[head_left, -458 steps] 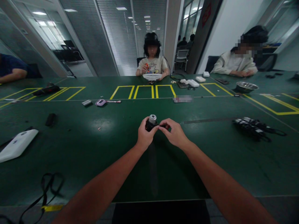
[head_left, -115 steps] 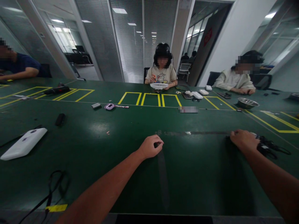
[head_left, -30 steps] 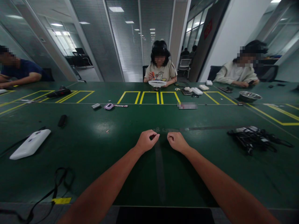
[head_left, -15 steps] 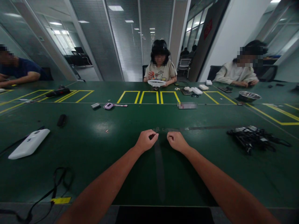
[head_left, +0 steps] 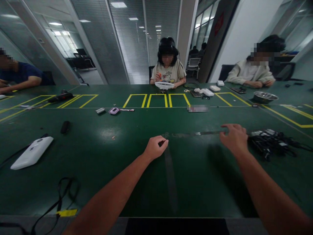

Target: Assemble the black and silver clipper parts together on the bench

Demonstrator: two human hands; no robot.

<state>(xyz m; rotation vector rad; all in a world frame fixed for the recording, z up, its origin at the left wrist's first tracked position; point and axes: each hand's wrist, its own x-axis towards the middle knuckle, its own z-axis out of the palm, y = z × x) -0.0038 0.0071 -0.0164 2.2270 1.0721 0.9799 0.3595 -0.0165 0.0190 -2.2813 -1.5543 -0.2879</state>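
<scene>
My left hand (head_left: 156, 148) rests on the green table (head_left: 195, 182) near the middle, its fingers curled to the thumb around a dark hollow; I see nothing held in it. Over to the right, my right hand (head_left: 234, 138) is raised above the tabletop, casting a shadow below it. Its thumb and index finger are apart, with nothing between them. Just beyond its right side lies a tangled heap of black cables (head_left: 278, 142) with pale labels. The hand partly overlaps the heap's left edge in view; I cannot tell whether they touch.
A white power-bank-like case (head_left: 33, 152) and a small black object (head_left: 65, 127) lie at left, with a black strap (head_left: 60, 199) near the front edge. A purple device (head_left: 114, 111) and a metal bowl (head_left: 265, 97) are farther back. Three people sit across the table.
My right hand has lifted from beside the left one and moved right toward the cables, its fingers opening. The left hand keeps its place and curl. The view has shifted slightly.
</scene>
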